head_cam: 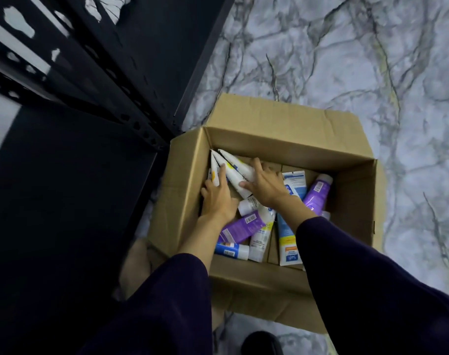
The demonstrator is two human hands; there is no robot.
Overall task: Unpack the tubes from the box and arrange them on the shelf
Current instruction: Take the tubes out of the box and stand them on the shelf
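"Safi" on blue-and-white tube, upside down; other tube print, barcodes unreadable

The box is open on top; the dark shelf (just left) crowds that side.

box: plain brown
shelf: black
floor: pale grey marble, dark veins
tubes: white, purple, blue-yellow
sleeves: dark navy

2 long dark purple sleeves cover both forearms
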